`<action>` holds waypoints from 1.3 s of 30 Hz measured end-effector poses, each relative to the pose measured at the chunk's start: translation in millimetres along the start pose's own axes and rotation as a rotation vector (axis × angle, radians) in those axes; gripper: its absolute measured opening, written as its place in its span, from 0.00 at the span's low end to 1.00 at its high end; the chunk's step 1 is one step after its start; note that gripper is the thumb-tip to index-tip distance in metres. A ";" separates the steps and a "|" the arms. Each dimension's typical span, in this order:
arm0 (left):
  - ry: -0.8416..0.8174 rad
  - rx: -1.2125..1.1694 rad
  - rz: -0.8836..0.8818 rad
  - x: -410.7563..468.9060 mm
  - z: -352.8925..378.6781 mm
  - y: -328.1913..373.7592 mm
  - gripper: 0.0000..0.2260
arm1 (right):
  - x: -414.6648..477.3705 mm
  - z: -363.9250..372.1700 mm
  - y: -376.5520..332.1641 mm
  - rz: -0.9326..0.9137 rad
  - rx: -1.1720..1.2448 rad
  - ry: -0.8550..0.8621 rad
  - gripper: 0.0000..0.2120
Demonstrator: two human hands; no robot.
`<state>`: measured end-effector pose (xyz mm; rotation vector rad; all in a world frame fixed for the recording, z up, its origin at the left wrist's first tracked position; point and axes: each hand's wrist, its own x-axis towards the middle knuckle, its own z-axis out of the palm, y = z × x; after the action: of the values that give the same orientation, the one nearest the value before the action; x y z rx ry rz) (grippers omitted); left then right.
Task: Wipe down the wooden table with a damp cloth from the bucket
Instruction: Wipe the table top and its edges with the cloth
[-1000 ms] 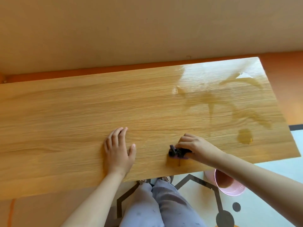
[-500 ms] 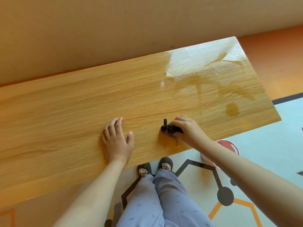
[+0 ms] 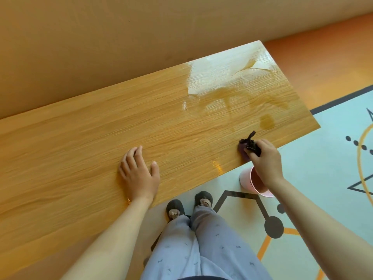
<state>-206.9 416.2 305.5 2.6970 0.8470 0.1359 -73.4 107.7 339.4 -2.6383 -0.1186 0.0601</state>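
Observation:
The long wooden table runs from lower left to upper right, with wet streaks on its right half. My right hand grips a small dark bunched cloth and presses it on the table close to the near edge, right of centre. My left hand rests flat on the tabletop with fingers spread, holding nothing. A pink bucket stands on the floor just below the table's near edge, partly hidden by my right wrist.
A tan wall runs directly behind the table. My legs and slippered feet stand at the table's near edge. A pale patterned mat covers the floor to the right; orange floor lies beyond the table's right end.
My right hand has slid the cloth to the right along the near edge. The left hand has stayed flat in place. The view has shifted, and the bucket shows under my right wrist.

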 end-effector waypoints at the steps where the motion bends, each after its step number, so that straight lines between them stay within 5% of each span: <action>1: -0.004 0.001 0.001 -0.2 -0.3 -0.3 0.26 | -9.0 7.9 -10.0 0.023 0.010 0.017 0.03; 11: -0.005 0.009 -0.001 0.0 0.2 1.3 0.26 | -67.4 70.7 -104.4 -0.249 0.184 -0.237 0.07; 21: 0.018 0.044 -0.021 -1.6 -0.3 4.5 0.27 | 18.1 -20.1 41.5 0.156 0.095 0.062 0.04; 25: 0.010 0.062 -0.024 -1.1 0.2 6.0 0.27 | 20.4 -23.9 49.6 0.214 0.092 0.082 0.05; 34: 0.004 -0.065 -0.001 17.0 9.0 61.2 0.23 | -19.9 46.4 -71.0 -0.380 0.179 -0.344 0.09; 39: -0.010 -0.088 -0.012 43.8 29.1 86.8 0.23 | 27.6 31.3 -44.5 -0.325 0.207 -0.297 0.06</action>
<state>-118.7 366.1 305.6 2.6079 0.8339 0.1529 -51.2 164.1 332.7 -2.3559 -0.6054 0.3348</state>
